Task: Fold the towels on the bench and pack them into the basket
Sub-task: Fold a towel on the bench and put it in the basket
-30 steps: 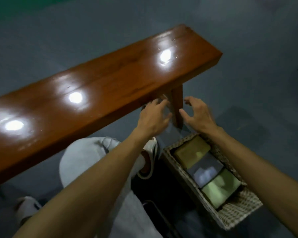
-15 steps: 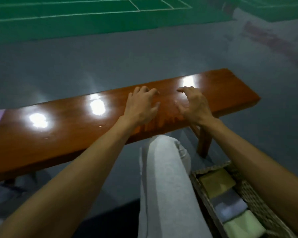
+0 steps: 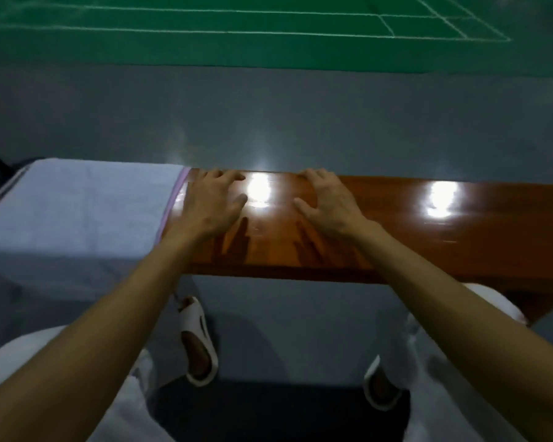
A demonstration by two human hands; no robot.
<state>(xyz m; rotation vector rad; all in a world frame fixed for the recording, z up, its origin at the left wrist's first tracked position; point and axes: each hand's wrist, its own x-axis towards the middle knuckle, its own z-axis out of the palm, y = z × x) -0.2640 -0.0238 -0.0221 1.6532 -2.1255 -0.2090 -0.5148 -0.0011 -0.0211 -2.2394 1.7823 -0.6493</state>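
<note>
Your left hand (image 3: 212, 202) was over the top of the wooden bench (image 3: 444, 247), palm down, fingers spread and only lightly bent, with nothing in its grasp. Your right hand (image 3: 331, 204) sat at three o'clock from it in the same pose: fingers fanned, thumb out toward the left hand, holding nothing. The fingertips of both reached the bench's far edge. I could not tell whether the palms pressed the wood or hung just above it.

A bright glare patch (image 3: 258, 191) lay on the varnish between the two hands, and a second glare (image 3: 439, 199) shone further along at three o'clock.

The towel (image 3: 77, 212) was at nine o'clock from your left hand, spread flat over the left end of the bench, with its near side hanging down over the front edge. It was pale blue-grey with a lilac hem (image 3: 172, 207), and that hem ran just beside your left wrist; whether they touched was not clear.

At six o'clock, under the bench's near edge, your feet were in pale sandals, the left sandal (image 3: 199, 342) and the right sandal (image 3: 381, 392), on the grey floor (image 3: 284, 116), with light trousers (image 3: 441, 371) to either side. At twelve o'clock, beyond the grey strip, lay a green court (image 3: 237, 49) with white lines.
</note>
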